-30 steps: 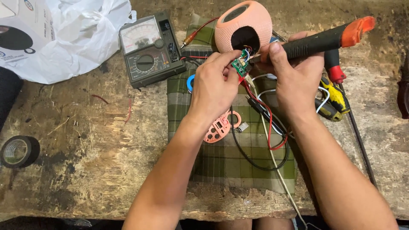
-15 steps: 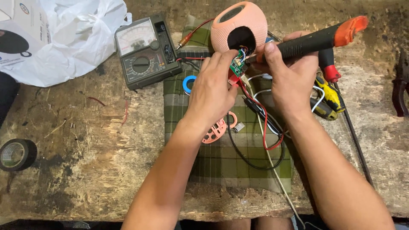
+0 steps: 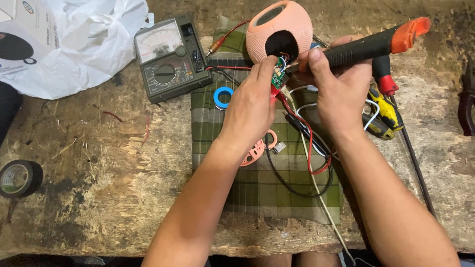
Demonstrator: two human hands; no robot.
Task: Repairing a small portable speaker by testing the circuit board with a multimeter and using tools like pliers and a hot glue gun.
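Note:
My left hand (image 3: 252, 106) pinches a small green circuit board (image 3: 278, 76) with red and black wires, just below the dark opening of a round pink speaker (image 3: 279, 27). A soldering iron (image 3: 368, 45) with a black handle and orange end is gripped in my right hand (image 3: 339, 89), its tip pointing left at the board. Both hands work over a green plaid cloth (image 3: 257, 183). A pink ring-shaped part (image 3: 257, 148) lies on the cloth under my left wrist.
An analog multimeter (image 3: 170, 57) sits left of the speaker, a white plastic bag (image 3: 74, 39) further left. A blue tape roll (image 3: 222, 96) lies on the cloth, a black tape roll (image 3: 19, 178) at the far left. Screwdrivers (image 3: 386, 106) lie right on the worn wooden bench (image 3: 99, 198).
Both hands have stayed on the board and the iron. The view has shifted slightly, with the speaker and hands sitting a little lefter in the picture.

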